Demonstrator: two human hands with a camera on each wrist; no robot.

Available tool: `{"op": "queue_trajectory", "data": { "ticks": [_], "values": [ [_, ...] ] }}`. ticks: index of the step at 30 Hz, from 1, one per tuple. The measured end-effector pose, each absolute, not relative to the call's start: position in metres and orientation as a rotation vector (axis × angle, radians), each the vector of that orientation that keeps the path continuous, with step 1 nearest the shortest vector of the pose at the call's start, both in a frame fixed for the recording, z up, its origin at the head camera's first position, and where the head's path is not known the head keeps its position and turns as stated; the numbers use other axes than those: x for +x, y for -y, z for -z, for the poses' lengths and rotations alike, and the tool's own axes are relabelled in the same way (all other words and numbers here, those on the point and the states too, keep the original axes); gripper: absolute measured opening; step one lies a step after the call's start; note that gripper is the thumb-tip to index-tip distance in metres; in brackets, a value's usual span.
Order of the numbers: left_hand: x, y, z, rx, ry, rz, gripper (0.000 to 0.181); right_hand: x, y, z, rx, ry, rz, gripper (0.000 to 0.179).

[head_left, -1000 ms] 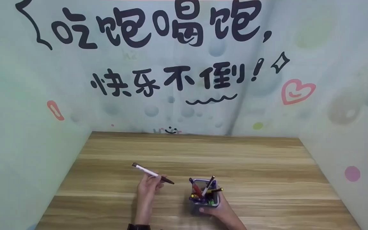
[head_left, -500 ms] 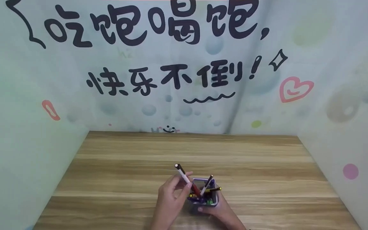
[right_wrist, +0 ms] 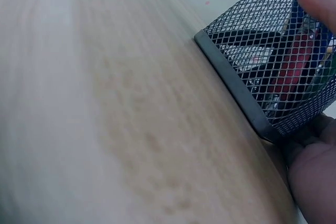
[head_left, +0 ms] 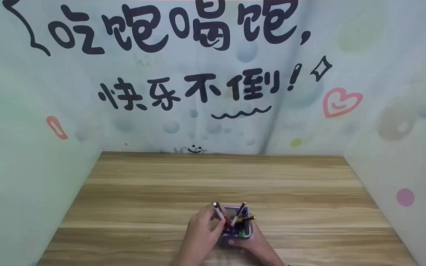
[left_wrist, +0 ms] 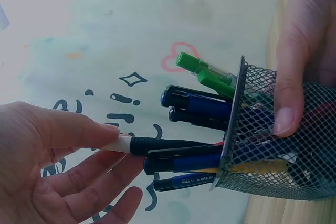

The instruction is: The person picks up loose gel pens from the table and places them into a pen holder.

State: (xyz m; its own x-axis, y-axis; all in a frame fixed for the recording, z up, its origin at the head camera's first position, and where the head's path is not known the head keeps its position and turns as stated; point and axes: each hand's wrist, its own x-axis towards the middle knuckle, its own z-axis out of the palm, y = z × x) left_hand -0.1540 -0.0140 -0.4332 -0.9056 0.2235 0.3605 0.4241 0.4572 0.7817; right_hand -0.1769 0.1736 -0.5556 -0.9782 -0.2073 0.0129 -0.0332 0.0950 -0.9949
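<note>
My left hand (head_left: 202, 231) pinches a white pen (head_left: 218, 210) with a black grip between thumb and fingers. In the left wrist view the pen's dark front end (left_wrist: 168, 145) points into the mouth of a black metal mesh pen holder (left_wrist: 254, 80); its tip is hidden among other pens. My right hand (head_left: 255, 242) grips the pen holder from the right side, the thumb (left_wrist: 289, 98) lying across the mesh. Inside the holder are several blue pens (left_wrist: 202, 103), a green pen (left_wrist: 202, 72), a yellow pen (head_left: 247, 219) and a white pen with a dark end (head_left: 239, 214).
The wood-grain table (head_left: 142, 184) spreads around the hands. A pale printed backdrop (head_left: 154, 129) with dark lettering rises at the table's back edge, and similar walls stand on the left and right. The holder's base edge (right_wrist: 231, 80) is at the table surface.
My left hand has moved right with the pen, from apart from the holder to its mouth. The pen has turned steeper and dropped lower. The right hand keeps its grip.
</note>
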Motion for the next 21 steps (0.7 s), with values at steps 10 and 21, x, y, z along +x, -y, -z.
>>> {"op": "queue_trajectory", "data": {
  "ticks": [10, 21],
  "values": [
    [-0.153, 0.0126, 0.4344, -0.583, 2.565, 1.291, 0.013, -0.1773, -0.174, 0.5564, -0.252, -2.243, 1.995, 0.094],
    [-0.1537, 0.0089, 0.4383, -0.576, 2.603, 1.257, 0.011, -0.1759, -0.173, 0.5561, -0.265, -2.2, 2.037, 0.098]
  ]
}}
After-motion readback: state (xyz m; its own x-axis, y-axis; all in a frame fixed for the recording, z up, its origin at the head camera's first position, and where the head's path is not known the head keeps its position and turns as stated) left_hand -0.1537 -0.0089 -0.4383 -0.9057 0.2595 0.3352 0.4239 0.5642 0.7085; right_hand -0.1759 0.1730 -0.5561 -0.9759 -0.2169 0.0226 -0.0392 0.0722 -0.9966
